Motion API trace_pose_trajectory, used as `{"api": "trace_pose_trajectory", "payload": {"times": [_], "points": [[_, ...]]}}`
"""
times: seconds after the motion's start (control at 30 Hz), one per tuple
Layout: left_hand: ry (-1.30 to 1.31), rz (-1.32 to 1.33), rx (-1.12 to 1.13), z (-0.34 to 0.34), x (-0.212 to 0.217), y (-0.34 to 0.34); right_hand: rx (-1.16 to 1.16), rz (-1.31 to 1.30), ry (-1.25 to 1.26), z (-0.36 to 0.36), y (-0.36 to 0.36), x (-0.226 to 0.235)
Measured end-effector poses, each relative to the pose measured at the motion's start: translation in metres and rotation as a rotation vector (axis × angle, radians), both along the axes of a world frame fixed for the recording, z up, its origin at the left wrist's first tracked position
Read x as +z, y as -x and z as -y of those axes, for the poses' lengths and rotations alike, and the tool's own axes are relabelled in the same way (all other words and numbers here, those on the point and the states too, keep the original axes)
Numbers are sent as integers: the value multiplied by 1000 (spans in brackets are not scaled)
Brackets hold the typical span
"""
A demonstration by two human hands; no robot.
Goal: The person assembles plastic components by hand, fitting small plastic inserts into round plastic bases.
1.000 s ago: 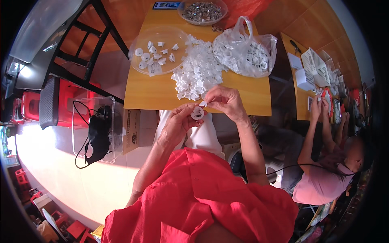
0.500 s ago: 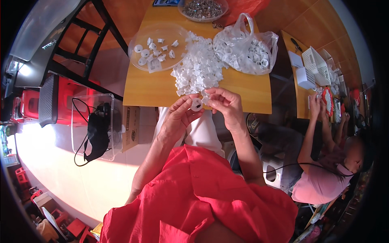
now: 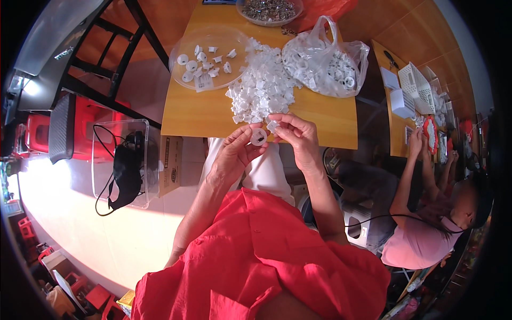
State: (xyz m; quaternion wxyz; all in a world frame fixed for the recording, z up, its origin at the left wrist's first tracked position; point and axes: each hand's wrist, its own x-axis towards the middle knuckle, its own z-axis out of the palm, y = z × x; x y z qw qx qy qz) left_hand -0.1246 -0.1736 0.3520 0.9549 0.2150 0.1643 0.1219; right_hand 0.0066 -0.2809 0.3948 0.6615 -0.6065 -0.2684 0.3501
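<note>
Between the thumb and fingers of my left hand [image 3: 234, 149] is a round white plastic part [image 3: 258, 137] with a small dark slot in its middle. My right hand [image 3: 296, 137] pinches a small white plastic piece [image 3: 272, 126], just beside the round part. Both hands are at the table's near edge, over my lap. In front of them lies a heap of small white plastic pieces [image 3: 261, 88]. To its left, a clear round tray [image 3: 181, 48] holds several white round parts [image 3: 192, 65]. A clear plastic bag [image 3: 320, 53] full of white ring-like parts stands at the heap's right.
A clear bowl of small metal parts [image 3: 269, 12] sits at the table's [image 3: 186, 114] far end, by a red plastic bag [image 3: 322, 13]. On the left are a black metal frame [image 3: 106, 64] and a clear bin [image 3: 149, 181]. A co-worker [image 3: 421, 234] sits at another table, right.
My hands stay close together at the table edge, with the same parts in them. The round part is turned slightly, its face showing more. The view has shifted a little.
</note>
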Motion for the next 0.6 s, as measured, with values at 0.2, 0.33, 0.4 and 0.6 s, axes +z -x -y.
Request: {"api": "trace_pose_trajectory", "payload": {"times": [0.2, 0.33, 0.4, 0.6], "points": [[25, -7, 0, 1, -2, 0, 50, -38, -5, 2, -1, -5], [36, 1, -2, 2, -5, 1, 70, -45, -25, 2, -1, -6], [54, 25, 4, 1, -6, 1, 75, -55, -30, 2, -1, -6], [49, 12, -2, 1, -8, 0, 85, -104, 18, 2, -2, -5]]}}
